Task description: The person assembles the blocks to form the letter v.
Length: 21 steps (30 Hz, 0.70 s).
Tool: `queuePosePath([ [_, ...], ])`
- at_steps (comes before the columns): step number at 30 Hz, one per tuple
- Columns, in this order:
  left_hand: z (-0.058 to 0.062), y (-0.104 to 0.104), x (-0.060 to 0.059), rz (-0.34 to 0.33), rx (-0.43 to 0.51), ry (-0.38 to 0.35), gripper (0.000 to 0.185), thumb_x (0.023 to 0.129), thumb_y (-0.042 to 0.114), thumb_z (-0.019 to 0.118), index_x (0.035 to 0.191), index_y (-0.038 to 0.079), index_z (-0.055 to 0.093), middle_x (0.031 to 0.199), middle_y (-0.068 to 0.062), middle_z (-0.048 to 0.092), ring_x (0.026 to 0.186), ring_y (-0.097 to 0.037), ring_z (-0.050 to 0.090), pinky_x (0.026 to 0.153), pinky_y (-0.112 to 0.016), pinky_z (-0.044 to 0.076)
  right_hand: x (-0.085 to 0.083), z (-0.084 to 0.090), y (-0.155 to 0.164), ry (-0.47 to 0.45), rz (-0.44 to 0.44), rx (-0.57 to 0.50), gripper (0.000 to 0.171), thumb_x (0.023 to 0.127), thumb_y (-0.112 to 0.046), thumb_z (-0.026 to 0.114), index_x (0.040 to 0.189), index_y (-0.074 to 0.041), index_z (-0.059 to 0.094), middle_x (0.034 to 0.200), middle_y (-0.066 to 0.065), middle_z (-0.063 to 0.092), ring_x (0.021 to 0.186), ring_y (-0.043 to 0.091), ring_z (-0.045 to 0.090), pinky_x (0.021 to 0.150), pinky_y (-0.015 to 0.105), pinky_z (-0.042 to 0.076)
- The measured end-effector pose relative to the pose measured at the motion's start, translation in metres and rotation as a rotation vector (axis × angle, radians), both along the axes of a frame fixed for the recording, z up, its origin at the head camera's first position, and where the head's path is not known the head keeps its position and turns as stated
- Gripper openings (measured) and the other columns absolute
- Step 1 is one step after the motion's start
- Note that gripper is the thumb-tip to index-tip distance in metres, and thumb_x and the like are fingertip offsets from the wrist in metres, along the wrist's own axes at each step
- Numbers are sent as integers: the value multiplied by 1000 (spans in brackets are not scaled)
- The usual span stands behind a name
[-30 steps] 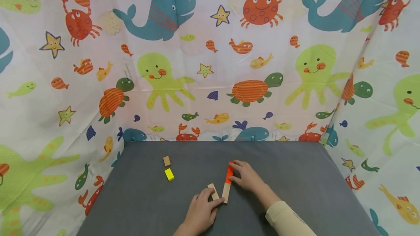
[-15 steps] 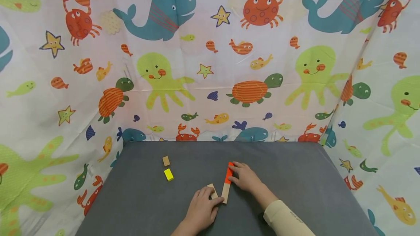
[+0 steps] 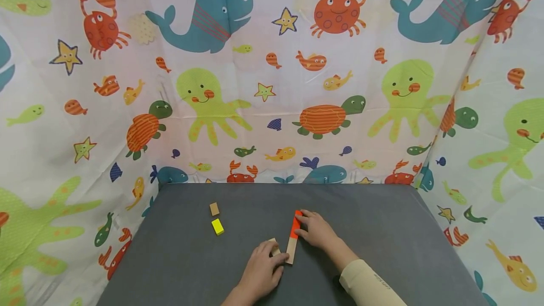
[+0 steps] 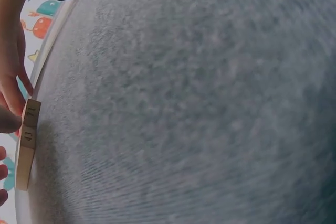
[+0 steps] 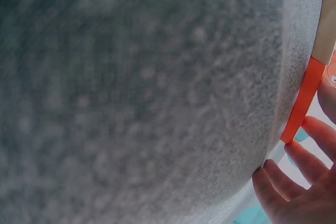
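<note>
In the head view an orange block (image 3: 293, 231) and a plain wooden block (image 3: 291, 248) lie end to end in a slightly slanted line. My right hand (image 3: 319, 231) holds the orange block, index finger at its far end and thumb along its right side. To the left of the line, a second plain wooden block (image 3: 275, 251) lies partly covered by my left hand (image 3: 261, 268), pinched between thumb and fingers. The left thumb reaches close to the line's near end. In the left wrist view, two wooden end faces (image 4: 30, 124) carry printed numbers.
A yellow block (image 3: 217, 226) and a small brown wooden block (image 3: 214, 209) lie apart on the left of the dark grey table (image 3: 365, 216). A white curtain (image 3: 272, 122) printed with sea animals stands behind and at both sides.
My left thumb has drawn back slightly from the near end of the line, toward the second wooden block. My right hand stays on the orange block.
</note>
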<state>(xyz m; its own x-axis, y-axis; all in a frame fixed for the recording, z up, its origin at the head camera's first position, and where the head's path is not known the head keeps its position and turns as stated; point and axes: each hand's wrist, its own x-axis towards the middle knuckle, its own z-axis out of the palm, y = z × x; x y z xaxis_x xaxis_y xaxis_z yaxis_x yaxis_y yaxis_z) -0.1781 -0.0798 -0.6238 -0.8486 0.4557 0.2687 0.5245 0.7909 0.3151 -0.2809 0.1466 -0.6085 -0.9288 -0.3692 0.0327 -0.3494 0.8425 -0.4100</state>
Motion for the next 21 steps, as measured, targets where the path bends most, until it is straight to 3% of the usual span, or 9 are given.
queuePosePath([
  [5, 4, -8, -5, 38, 36, 73, 35, 90, 26, 76, 125, 28, 72, 129, -5, 59, 121, -24, 56, 94, -53, 52, 0, 0, -1, 3, -11, -12, 55, 92, -36, 74, 141, -12, 61, 153, 15, 48, 139, 42, 45, 109, 58, 43],
  [12, 14, -28, -15, 151, 10, 53, 57, 87, 28, 79, 141, 25, 60, 134, -4, 55, 125, -26, 54, 97, -53, 51, 0, 1, -1, -10, -12, -25, 56, 92, -34, 75, 141, -12, 61, 153, 16, 48, 139, 42, 44, 110, 57, 42],
  [17, 17, -41, -19, 202, 27, 84, 63, 85, 27, 81, 143, 23, 57, 133, -5, 57, 124, -27, 55, 97, -52, 51, 0, 0, -1, -18, -12, -27, 55, 92, -34, 74, 141, -12, 61, 153, 16, 47, 139, 42, 44, 110, 58, 42],
  [21, 19, -50, -21, 236, 53, 55, 64, 86, 27, 80, 145, 23, 55, 134, -7, 57, 126, -29, 54, 98, -54, 50, -1, 1, -1, -17, -6, -22, 55, 92, -33, 75, 141, -11, 61, 152, 17, 48, 139, 43, 44, 109, 58, 42],
])
